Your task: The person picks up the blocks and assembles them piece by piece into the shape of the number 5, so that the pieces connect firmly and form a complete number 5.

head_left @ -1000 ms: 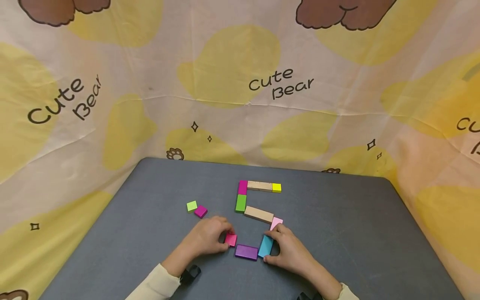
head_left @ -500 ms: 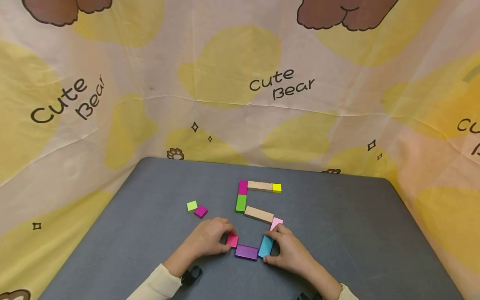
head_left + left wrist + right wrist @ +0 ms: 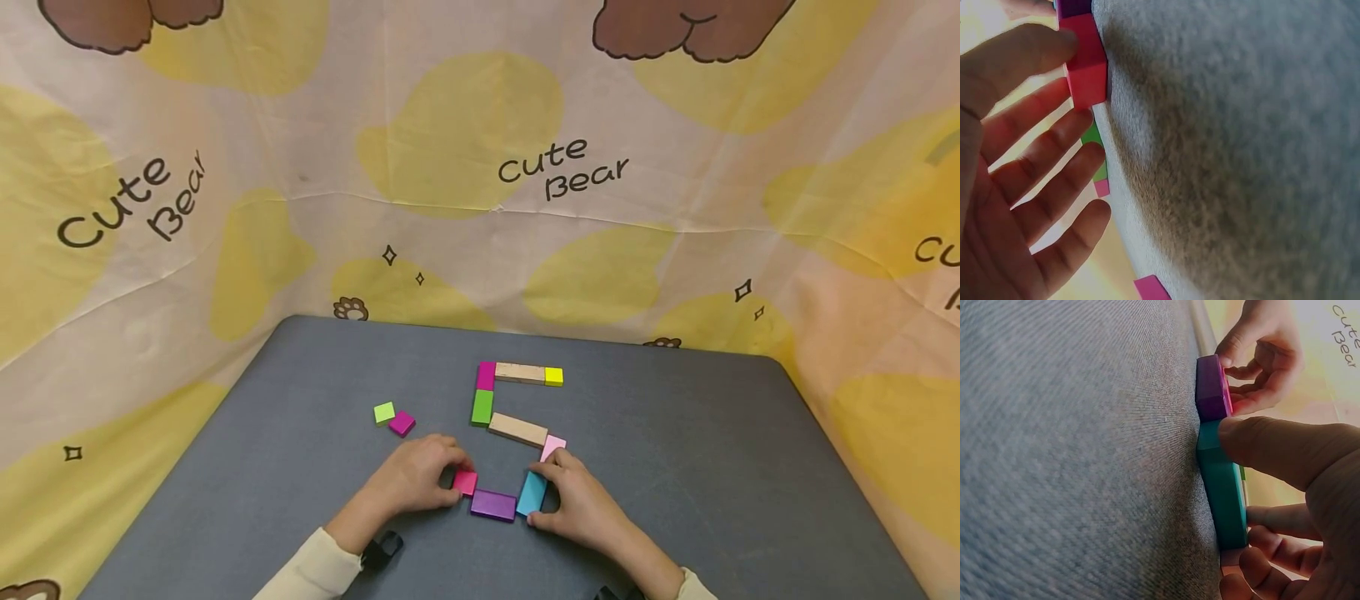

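Between thumb and fingers, my left hand (image 3: 418,473) pinches a hot-pink block (image 3: 1088,69), which sits against the left end of a purple block (image 3: 493,505) on the table. My right hand (image 3: 579,496) grips a blue block (image 3: 532,493) lengthwise, thumb at its near end and fingers at its far end. The blue block stands at the purple block's right end. Beyond it lies a light pink block (image 3: 552,447), partly behind the right fingers, then a plain wooden block (image 3: 518,428). A green block (image 3: 482,407) and a magenta block (image 3: 486,376) continue the bent row.
At the far end of the row lie another wooden block (image 3: 520,372) and a yellow block (image 3: 553,377). A lime cube (image 3: 384,412) and a loose magenta cube (image 3: 402,423) lie to the left on the grey table (image 3: 675,433). A patterned cloth (image 3: 465,267) hangs behind.
My left hand has slid the hot-pink block slightly right, up to the purple block. The right hand and the other blocks have stayed put.
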`<state>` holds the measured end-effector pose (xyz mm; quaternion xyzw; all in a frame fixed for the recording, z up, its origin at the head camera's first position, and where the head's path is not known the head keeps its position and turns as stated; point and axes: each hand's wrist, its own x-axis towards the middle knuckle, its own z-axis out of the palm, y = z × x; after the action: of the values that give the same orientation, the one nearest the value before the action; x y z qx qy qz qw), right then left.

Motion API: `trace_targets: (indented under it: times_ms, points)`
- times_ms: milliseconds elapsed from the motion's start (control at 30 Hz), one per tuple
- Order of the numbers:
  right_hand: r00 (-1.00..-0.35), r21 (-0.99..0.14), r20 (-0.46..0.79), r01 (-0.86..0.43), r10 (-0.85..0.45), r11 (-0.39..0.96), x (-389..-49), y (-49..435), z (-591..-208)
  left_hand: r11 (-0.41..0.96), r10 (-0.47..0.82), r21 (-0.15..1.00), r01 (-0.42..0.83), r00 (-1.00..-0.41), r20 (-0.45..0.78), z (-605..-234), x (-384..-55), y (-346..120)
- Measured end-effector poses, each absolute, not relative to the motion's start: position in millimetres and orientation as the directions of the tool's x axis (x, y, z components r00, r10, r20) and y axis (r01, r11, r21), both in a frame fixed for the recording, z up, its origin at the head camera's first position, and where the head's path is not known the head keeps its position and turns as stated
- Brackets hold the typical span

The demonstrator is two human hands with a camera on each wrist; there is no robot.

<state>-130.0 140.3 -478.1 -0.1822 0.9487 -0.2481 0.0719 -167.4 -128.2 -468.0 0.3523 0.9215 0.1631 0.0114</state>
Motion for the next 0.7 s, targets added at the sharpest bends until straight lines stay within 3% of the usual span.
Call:
trace_targets:
  times_ms: [300,700]
  points:
    - [-0.924,-0.496,-0.035,-0.315,-0.381,0.809,-129,140,-478,0.719,0.620,0.331,0.611,-0.779,0.092,-465,-169,-138]
    - [-0.923,-0.488,-0.037,-0.317,-0.382,0.813,-129,140,-478,0.756,0.567,0.274,0.595,-0.804,0.181,-465,-175,-153]
